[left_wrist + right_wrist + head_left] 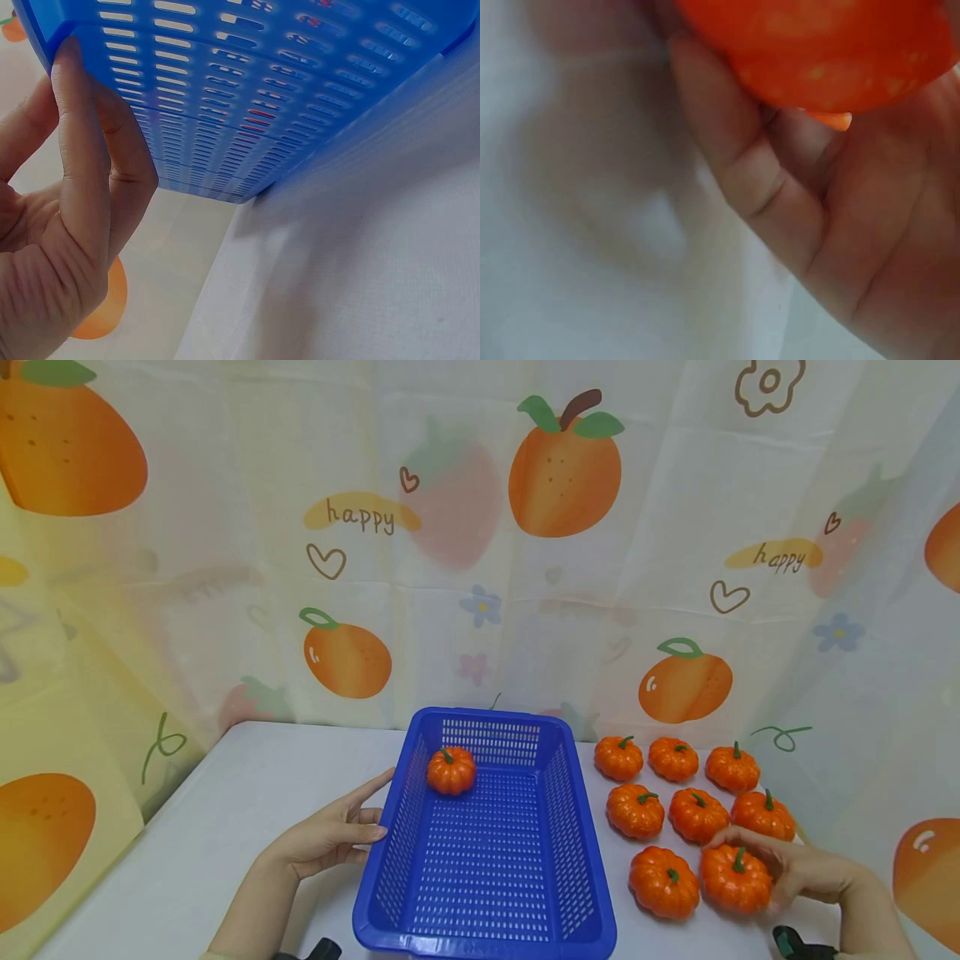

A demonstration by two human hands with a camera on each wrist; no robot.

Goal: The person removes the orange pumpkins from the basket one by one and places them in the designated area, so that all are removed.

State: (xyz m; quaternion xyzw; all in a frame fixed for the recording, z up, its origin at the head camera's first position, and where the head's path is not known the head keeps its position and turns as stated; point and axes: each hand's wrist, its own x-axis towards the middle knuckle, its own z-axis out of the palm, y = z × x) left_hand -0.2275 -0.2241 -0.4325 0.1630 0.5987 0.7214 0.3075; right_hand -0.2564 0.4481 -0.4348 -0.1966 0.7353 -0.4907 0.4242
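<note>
My left hand (330, 839) holds the left rim of a blue plastic basket (600, 893); in the left wrist view its fingers (79, 135) reach up to the lip beside the slotted wall. One small orange pumpkin (452, 771) with a green stem sits inside, toward the far left corner. On the right, my right hand (802, 864) grips another small pumpkin (735, 881), the front right one of its group, fingers curled round its far and right sides. The right wrist view shows that pumpkin (832, 52) close against the fingers and palm.
Several more small pumpkins stand in rows right of the basket, such as a front one (664, 883) beside the held pumpkin and others behind (699, 815). The white table (247, 793) ends at a fruit-printed curtain (465, 610) at the back.
</note>
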